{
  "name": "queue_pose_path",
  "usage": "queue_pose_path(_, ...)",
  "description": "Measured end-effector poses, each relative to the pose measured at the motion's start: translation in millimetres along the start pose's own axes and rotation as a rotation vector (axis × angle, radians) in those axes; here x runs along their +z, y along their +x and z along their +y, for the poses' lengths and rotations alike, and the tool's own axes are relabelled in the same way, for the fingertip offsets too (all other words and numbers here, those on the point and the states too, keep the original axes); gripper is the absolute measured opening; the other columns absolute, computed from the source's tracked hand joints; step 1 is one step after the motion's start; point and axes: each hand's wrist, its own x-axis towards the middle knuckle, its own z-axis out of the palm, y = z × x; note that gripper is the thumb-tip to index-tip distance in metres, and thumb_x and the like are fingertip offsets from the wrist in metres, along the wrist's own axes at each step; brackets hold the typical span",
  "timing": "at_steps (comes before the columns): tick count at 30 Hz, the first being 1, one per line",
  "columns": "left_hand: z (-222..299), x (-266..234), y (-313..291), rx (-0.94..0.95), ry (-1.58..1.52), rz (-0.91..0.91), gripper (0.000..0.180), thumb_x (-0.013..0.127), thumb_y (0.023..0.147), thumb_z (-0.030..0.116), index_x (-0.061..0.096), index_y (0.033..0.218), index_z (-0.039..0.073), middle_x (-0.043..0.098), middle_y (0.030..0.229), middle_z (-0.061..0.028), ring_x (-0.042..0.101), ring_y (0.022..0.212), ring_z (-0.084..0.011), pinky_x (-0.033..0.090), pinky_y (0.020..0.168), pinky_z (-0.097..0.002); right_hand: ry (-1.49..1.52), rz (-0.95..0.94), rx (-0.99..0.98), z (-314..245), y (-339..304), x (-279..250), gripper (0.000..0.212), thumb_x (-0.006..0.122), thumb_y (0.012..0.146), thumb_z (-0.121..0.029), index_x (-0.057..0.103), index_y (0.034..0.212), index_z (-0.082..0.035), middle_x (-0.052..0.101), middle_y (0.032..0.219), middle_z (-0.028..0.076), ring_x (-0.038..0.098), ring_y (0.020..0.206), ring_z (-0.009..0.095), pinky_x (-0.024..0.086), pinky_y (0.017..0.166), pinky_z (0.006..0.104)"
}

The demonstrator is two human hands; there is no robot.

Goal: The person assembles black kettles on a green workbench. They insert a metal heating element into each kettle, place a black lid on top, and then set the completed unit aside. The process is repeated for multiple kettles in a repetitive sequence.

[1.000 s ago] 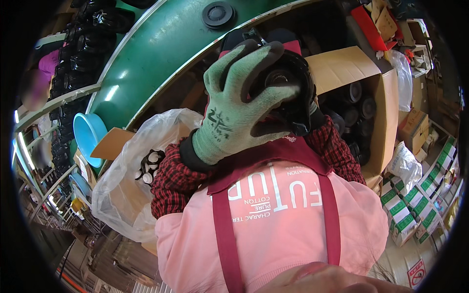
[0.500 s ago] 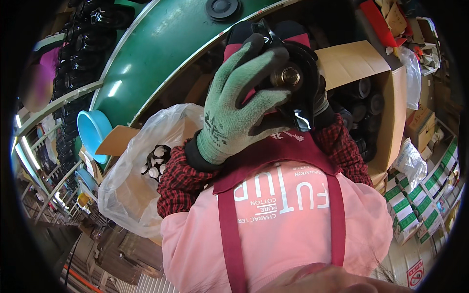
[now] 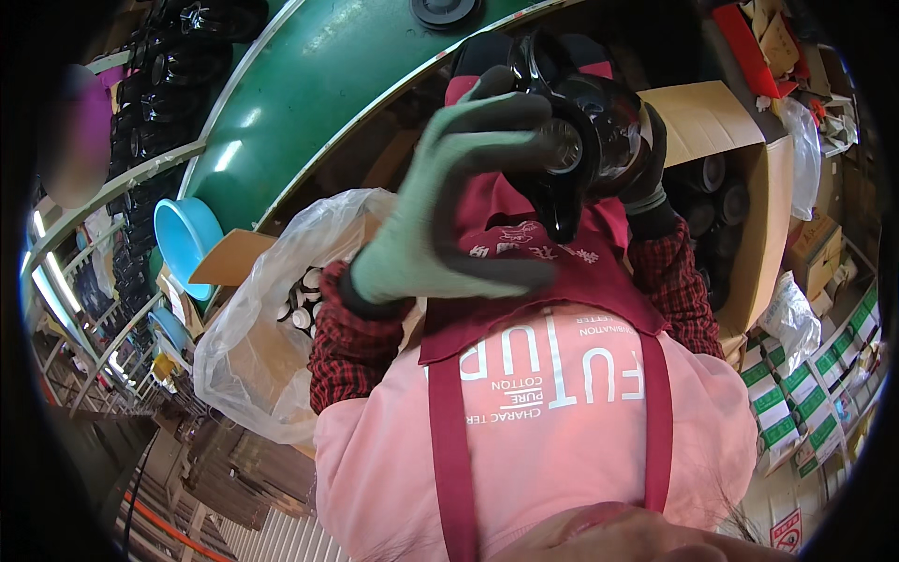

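Observation:
A glossy black vessel (image 3: 609, 131) with a curved black handle-like strip across it is held over my lap. A round ridged neck or cap (image 3: 563, 145) sits on its left side; which of the two cannot be made out. My right hand (image 3: 648, 178), in a dark-palmed glove, grips the vessel's right side, its fingers partly hidden. My left hand (image 3: 421, 206), in a green glove with a dark palm, curves in a wide C beside the vessel. Its fingers are apart and slightly blurred, with the upper fingertips close to the round neck; contact is unclear.
A clear-bag-lined carton (image 3: 245, 375) with small black-and-white parts stands left. At right, an open carton (image 3: 763, 215) holds dark round-ended pieces. A green worktop (image 3: 281, 103) carries a black round part (image 3: 445, 9). A blue basin (image 3: 185, 245) and racked glossy black vessels (image 3: 192, 66) lie further left.
My left hand has opened wider and dropped a little, its thumb now away from the round neck. The vessel has turned and shifted right, showing more of its body.

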Motion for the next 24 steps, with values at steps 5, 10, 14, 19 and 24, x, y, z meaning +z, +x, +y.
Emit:
queue_pose_path(5,-99,-90,-51,-0.275,0.781,0.100,0.092,0.089,0.084,0.032,0.041,0.161,0.013,0.039,0.165,-0.0204,0.049,0.145,-0.0362,0.044,0.117,-0.0495,-0.218,0.012,-0.275,-31,18,1,0.058,0.066,0.103,-0.021,0.046,0.150,0.007,0.061,0.138,0.022,0.062,0.127,0.035,0.051,0.108,0.0430)
queue_pose_path(10,-105,-70,-59,-0.534,0.215,0.213,0.098,0.084,0.094,0.027,0.024,0.169,0.007,0.037,0.164,-0.0269,0.052,0.142,-0.0361,0.046,0.118,-0.0464,-0.309,0.019,-0.263,-3,13,16,0.056,0.067,0.101,-0.016,0.048,0.149,0.006,0.061,0.137,0.023,0.062,0.126,0.037,0.051,0.108,0.0430)
queue_pose_path(14,-46,-12,-26,-0.520,-0.492,0.252,0.075,0.071,0.103,0.013,0.032,0.167,0.005,0.049,0.158,-0.0151,0.059,0.133,-0.0219,0.049,0.113,-0.0368,-0.036,-0.138,0.020,-1,10,17,0.055,0.068,0.101,-0.015,0.048,0.147,0.008,0.062,0.135,0.024,0.064,0.124,0.037,0.052,0.106,0.0434)
queue_pose_path(19,-22,-5,-21,-0.023,0.504,0.082,0.070,0.089,0.082,0.041,0.064,0.142,0.016,0.048,0.157,-0.0166,0.042,0.148,-0.0375,0.037,0.120,-0.0511,-0.189,-0.192,-0.058,-19,8,19,0.055,0.068,0.101,-0.014,0.048,0.146,0.010,0.061,0.134,0.026,0.064,0.121,0.038,0.053,0.104,0.0439)
queue_pose_path(24,-30,8,-30,0.144,0.735,0.010,0.063,0.100,0.063,0.036,0.079,0.119,0.017,0.043,0.157,-0.0178,0.037,0.149,-0.0425,0.038,0.121,-0.0510,0.070,-0.125,0.037,-32,7,20,0.055,0.071,0.099,-0.009,0.048,0.146,0.009,0.061,0.136,0.024,0.063,0.123,0.036,0.053,0.105,0.0439)
